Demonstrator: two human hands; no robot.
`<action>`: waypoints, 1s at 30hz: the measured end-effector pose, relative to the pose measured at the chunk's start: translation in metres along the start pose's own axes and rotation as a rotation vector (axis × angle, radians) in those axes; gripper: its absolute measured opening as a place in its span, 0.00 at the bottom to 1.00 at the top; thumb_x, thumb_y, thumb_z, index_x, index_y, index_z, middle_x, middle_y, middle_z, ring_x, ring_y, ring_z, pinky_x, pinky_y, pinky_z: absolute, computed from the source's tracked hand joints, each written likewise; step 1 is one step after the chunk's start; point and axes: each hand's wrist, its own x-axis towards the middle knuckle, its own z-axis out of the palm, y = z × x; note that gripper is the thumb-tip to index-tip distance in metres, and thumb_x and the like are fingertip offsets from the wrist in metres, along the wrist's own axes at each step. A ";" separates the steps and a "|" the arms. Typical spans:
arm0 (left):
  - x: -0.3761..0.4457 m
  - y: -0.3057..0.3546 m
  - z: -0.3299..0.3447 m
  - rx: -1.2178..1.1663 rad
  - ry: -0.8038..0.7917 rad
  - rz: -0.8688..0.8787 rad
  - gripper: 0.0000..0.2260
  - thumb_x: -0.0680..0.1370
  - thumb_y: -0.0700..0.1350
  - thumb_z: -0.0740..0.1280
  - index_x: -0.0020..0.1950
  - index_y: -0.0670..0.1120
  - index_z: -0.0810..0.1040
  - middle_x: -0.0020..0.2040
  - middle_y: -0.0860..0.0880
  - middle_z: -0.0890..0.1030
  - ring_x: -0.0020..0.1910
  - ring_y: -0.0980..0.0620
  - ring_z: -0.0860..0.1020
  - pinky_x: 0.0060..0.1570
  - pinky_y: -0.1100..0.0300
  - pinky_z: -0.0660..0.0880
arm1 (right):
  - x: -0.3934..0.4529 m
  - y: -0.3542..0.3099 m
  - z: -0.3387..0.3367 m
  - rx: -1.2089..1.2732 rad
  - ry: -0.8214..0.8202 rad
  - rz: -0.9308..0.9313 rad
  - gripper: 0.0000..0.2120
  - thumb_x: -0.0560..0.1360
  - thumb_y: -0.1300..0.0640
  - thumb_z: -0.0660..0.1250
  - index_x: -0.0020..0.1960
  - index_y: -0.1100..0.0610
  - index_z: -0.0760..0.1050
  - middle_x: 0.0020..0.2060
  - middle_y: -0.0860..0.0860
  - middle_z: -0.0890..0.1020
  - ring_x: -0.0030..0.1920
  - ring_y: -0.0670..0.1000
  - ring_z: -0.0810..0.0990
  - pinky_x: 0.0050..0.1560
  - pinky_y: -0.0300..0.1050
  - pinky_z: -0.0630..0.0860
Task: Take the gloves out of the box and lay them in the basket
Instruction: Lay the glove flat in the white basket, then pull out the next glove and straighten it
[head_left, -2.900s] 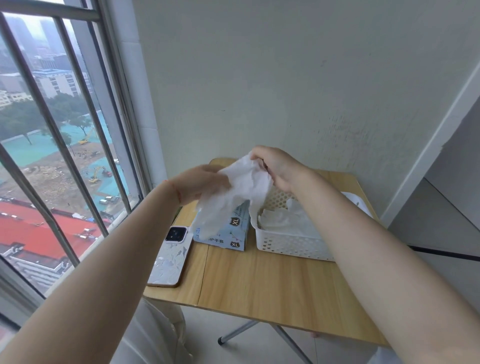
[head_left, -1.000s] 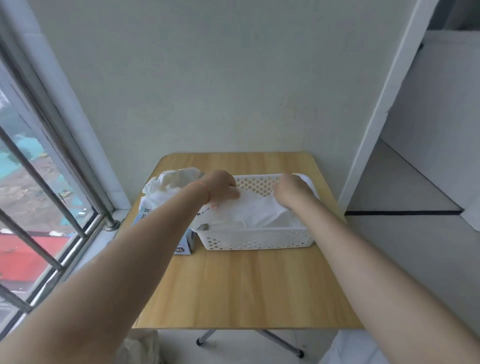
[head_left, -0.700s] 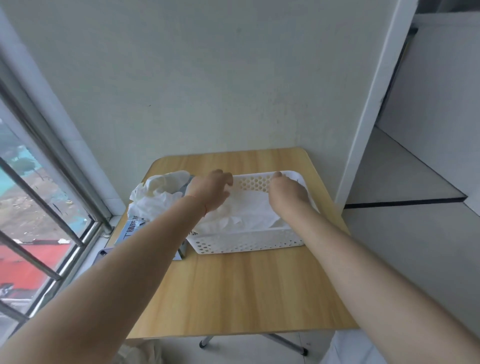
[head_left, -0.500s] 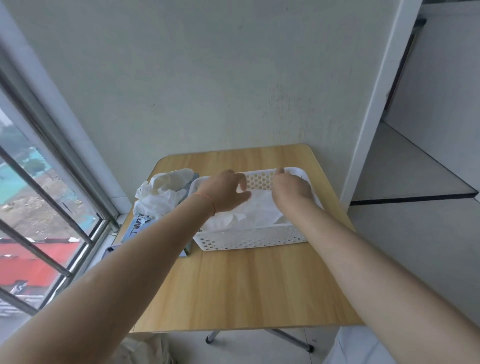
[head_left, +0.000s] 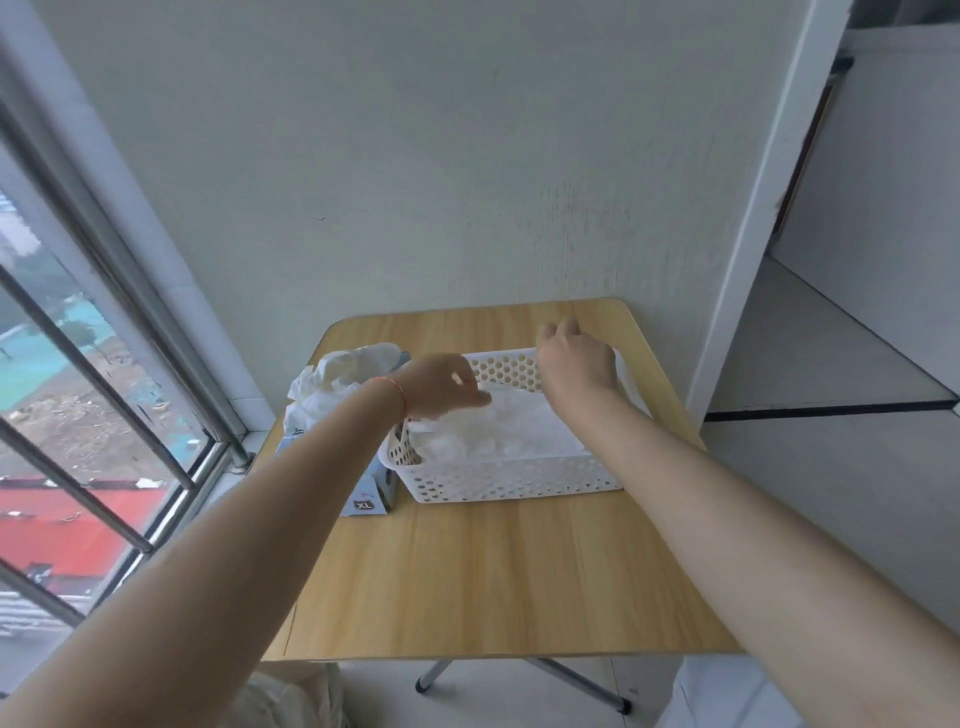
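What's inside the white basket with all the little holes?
White gloves lie piled inside the basket. The left hand covers part of them, and the basket's bottom is hidden underneath.

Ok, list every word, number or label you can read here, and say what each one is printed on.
"XL": on a small dark tag at the near bottom corner of the glove box.
Dark print on the box's left face, beside the left forearm: too blurred and too hidden to read.
The basket, the gloves and the table carry no text that shows.
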 end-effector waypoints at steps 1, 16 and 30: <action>-0.001 -0.007 -0.007 -0.032 0.122 0.000 0.09 0.77 0.55 0.69 0.50 0.51 0.78 0.47 0.50 0.80 0.34 0.55 0.77 0.32 0.63 0.72 | 0.002 -0.009 -0.005 0.030 0.007 -0.028 0.22 0.71 0.68 0.68 0.63 0.63 0.66 0.57 0.59 0.73 0.48 0.56 0.81 0.34 0.45 0.67; -0.051 -0.138 -0.050 -0.192 0.648 -0.138 0.04 0.76 0.45 0.70 0.44 0.48 0.84 0.44 0.51 0.84 0.45 0.51 0.81 0.49 0.57 0.78 | 0.021 -0.160 -0.023 0.480 0.146 -0.400 0.07 0.80 0.61 0.56 0.52 0.59 0.72 0.51 0.55 0.75 0.52 0.57 0.75 0.43 0.47 0.66; -0.049 -0.153 -0.035 -0.298 0.548 -0.012 0.11 0.74 0.49 0.73 0.55 0.52 0.77 0.54 0.50 0.76 0.53 0.53 0.74 0.53 0.59 0.71 | 0.033 -0.183 -0.029 0.701 0.058 -0.252 0.03 0.76 0.55 0.65 0.45 0.54 0.75 0.42 0.48 0.80 0.43 0.52 0.79 0.43 0.49 0.78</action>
